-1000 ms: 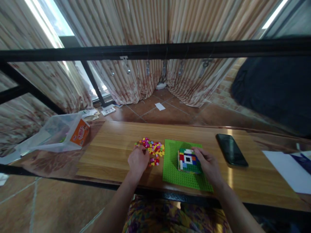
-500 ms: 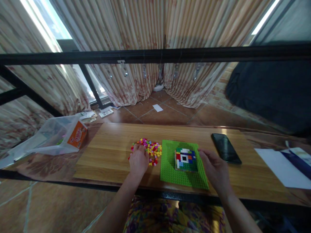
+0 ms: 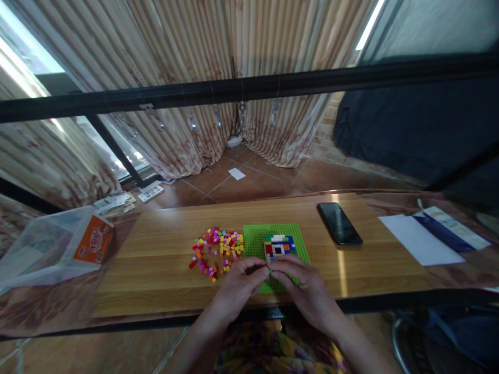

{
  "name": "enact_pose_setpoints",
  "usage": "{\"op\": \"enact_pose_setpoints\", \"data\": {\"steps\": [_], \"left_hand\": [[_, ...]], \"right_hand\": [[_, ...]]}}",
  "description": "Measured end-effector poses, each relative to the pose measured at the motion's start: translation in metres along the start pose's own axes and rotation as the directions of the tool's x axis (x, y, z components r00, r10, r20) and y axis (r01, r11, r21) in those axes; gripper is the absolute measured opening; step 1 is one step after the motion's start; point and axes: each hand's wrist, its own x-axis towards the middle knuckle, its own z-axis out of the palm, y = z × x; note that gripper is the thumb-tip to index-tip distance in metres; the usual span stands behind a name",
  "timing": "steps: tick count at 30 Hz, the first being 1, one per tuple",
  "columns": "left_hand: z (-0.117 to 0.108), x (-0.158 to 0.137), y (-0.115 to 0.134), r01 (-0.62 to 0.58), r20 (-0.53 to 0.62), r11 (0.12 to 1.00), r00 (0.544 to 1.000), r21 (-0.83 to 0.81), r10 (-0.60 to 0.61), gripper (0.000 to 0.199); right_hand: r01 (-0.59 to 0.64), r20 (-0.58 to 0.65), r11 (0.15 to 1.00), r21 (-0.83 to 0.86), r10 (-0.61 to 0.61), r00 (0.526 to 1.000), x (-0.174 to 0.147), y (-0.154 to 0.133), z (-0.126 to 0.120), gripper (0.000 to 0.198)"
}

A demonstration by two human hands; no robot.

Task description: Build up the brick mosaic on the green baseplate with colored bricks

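My left hand [image 3: 242, 284] and my right hand [image 3: 302, 283] meet fingertip to fingertip over the near part of a green studded baseplate [image 3: 255, 236]. Both are pinched closed; whatever sits between the fingers is too small and hidden to name. Just beyond them a low block of toy bricks [image 3: 278, 249], in white, red, blue, green and orange with a black centre, stands on the baseplate. My right hand covers its near edge. Left of the baseplate lies a loose pile of small bricks [image 3: 232, 243], mostly red, pink, yellow and orange.
A black phone [image 3: 339, 224] lies on the wooden board [image 3: 156, 259] to the right. Papers [image 3: 423, 241] rest beyond its right end. At the left stands a clear plastic bin [image 3: 50, 241] with an orange label. A dark metal bar [image 3: 218, 91] crosses in front of the curtains.
My left hand has left the brick pile and come right to the baseplate. My right hand has moved in from the baseplate's right edge to meet it. The view has shifted and tilted.
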Motion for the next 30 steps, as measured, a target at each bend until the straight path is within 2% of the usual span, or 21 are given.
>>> {"op": "enact_pose_setpoints", "data": {"steps": [2, 4, 7, 10, 14, 17, 20, 26, 30], "left_hand": [[0.005, 0.001, -0.001, 0.038, -0.008, 0.996, 0.999, -0.079, -0.038, 0.025], [0.009, 0.002, -0.002, 0.046, -0.046, 0.996, 0.998, -0.080, -0.050, 0.028], [0.008, 0.004, 0.000, 0.047, -0.132, 0.998, 0.990, -0.028, -0.051, 0.030], [-0.003, 0.003, 0.000, 0.055, -0.196, 0.998, 0.979, -0.001, -0.054, 0.033], [-0.022, -0.003, -0.004, 0.066, -0.282, 0.998, 0.957, 0.006, -0.062, 0.037], [-0.034, -0.010, -0.007, 0.081, -0.328, 0.997, 0.942, 0.002, -0.076, 0.038], [-0.043, -0.016, -0.008, 0.095, -0.379, 0.995, 0.921, 0.001, -0.087, 0.036], [-0.062, -0.021, -0.009, 0.076, -0.462, 0.997, 0.884, -0.006, -0.070, 0.037], [-0.074, -0.021, -0.009, 0.050, -0.484, 0.999, 0.874, -0.017, -0.052, 0.036]], "right_hand": [[-0.030, -0.023, 1.000, 0.009, 0.030, 0.999, -0.004, 0.004, -0.005, 0.017], [-0.089, -0.101, 0.996, -0.005, 0.088, 0.991, -0.003, 0.013, -0.013, 0.015], [-0.190, -0.308, 0.982, 0.015, 0.185, 0.933, 0.008, 0.036, -0.028, 0.017], [-0.236, -0.374, 0.971, 0.046, 0.236, 0.897, 0.027, 0.062, -0.041, 0.021], [-0.289, -0.273, 0.955, 0.064, 0.295, 0.916, 0.047, 0.084, -0.042, 0.022], [-0.310, -0.188, 0.945, 0.103, 0.325, 0.927, 0.052, 0.090, -0.036, 0.022], [-0.329, -0.155, 0.928, 0.175, 0.356, 0.922, 0.052, 0.092, -0.034, 0.022], [-0.469, -0.049, 0.804, 0.366, 0.520, 0.853, 0.058, 0.083, -0.040, 0.025], [-0.516, -0.053, 0.755, 0.404, 0.583, 0.811, 0.062, 0.079, -0.039, 0.023]]}}
